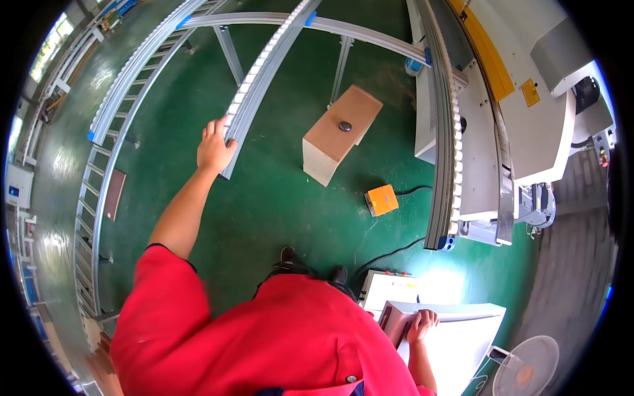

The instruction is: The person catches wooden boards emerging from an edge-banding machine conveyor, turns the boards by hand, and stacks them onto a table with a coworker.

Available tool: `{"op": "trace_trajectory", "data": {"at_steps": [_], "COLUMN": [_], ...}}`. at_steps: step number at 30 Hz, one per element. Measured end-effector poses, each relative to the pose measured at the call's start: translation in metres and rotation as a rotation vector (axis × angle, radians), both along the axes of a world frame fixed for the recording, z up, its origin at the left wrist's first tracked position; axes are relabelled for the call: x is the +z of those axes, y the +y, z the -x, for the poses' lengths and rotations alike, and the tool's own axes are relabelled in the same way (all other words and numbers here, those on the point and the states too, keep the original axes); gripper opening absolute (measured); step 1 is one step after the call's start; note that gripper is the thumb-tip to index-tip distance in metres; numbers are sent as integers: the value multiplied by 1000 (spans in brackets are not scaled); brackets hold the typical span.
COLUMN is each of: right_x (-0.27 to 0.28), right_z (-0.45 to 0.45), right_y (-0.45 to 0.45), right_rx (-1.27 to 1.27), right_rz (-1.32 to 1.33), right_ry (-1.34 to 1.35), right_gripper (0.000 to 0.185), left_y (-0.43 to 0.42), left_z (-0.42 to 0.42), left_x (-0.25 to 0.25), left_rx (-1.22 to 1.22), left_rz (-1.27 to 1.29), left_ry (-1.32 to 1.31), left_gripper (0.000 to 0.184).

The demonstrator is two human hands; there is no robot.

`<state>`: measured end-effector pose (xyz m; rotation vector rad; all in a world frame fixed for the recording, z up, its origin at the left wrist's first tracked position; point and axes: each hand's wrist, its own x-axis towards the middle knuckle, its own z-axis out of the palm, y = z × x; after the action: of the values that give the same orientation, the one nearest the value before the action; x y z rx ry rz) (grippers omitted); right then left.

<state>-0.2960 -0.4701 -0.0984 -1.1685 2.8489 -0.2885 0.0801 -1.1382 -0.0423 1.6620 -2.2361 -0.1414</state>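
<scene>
My left hand (214, 146) is closed over the near end of a grey metal roller rail (254, 92), its fingers on the white rollers and its thumb on the right side. Low on the right, my right hand (421, 325) has its fingers curled over the edge of a white cabinet-like box (462, 330). Part of that hand's grip is hidden from above.
A brown-topped box (350, 119) with a dark round knob stands on the green floor (277, 198). Near it lies an orange foot pedal (382, 200) with a cable. A second roller rail (449, 132) runs along the machine (489, 145). A fan (526, 366) stands lower right.
</scene>
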Motion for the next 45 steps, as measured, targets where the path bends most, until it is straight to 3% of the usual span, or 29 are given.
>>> {"op": "trace_trajectory", "data": {"at_steps": [17,27,30,32,36,40,45], "right_x": [4,3,13,-11,-8,-9,-9], "right_z": [-3,-8,-12,-5,-6,-7,-8], "right_y": [-4,-1,-4,11,9,9,11], "right_rx": [-24,-51,-91,-98,-66,-74,-88], "right_rz": [-26,21,-18,-45,61,65,55], "right_ry": [-5,65,-2,89,106,118,107], "right_gripper": [20,21,21,19,19,17,17], "left_y": [-4,-2,1,-1,10,7,13], "left_z": [-4,-9,-10,-11,-10,-12,-11], "left_x": [-12,-16,-15,-16,-1,-6,1], "left_rx": [-51,-72,-48,-38,-133,-185,-138], "left_rz": [55,134,137,118,293,254,225], "left_ry": [-60,36,91,67,87,46,44], "left_gripper": [63,43,45,44,41,58,48]}}
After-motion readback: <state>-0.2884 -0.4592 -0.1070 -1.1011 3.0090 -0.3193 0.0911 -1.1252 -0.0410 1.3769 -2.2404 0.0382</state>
